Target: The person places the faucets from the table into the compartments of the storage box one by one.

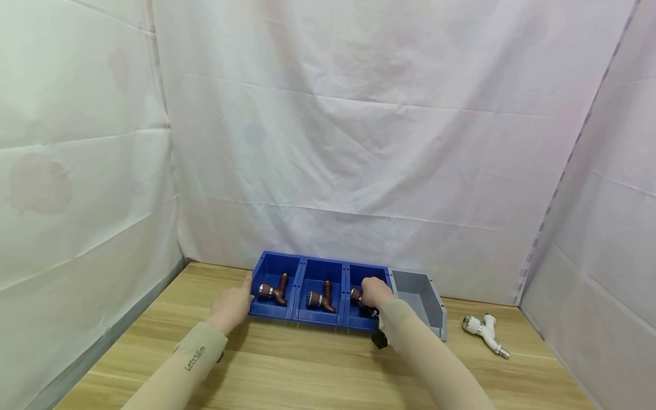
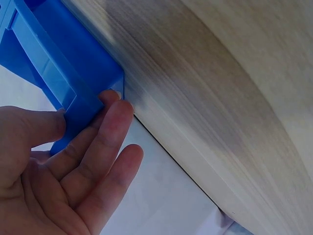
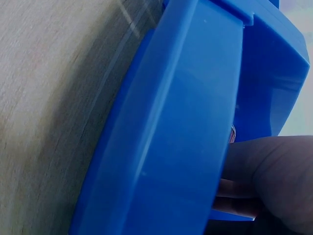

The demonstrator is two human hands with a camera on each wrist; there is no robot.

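My left hand [image 1: 232, 304] grips the left side wall of the leftmost blue bin [image 2: 68, 83], thumb on one face and fingers on the other. Inside that bin lies a brown faucet [image 1: 279, 293] with a ribbed round knob. A second brown faucet [image 1: 327, 299] lies in the middle blue bin [image 1: 318, 265]. My right hand [image 1: 376, 291] reaches down into the third blue bin [image 3: 195, 98], fingers curled at a third brown faucet [image 1: 356, 295]. Only the knob end of that faucet shows; the bin's front wall hides my fingertips in the right wrist view.
A grey bin [image 1: 438, 310] adjoins the blue row on the right. Farther right, a white faucet [image 1: 484, 331] lies on the wooden table [image 1: 297, 370]. White cloth [image 1: 359, 142] hangs close behind the bins and at both sides.
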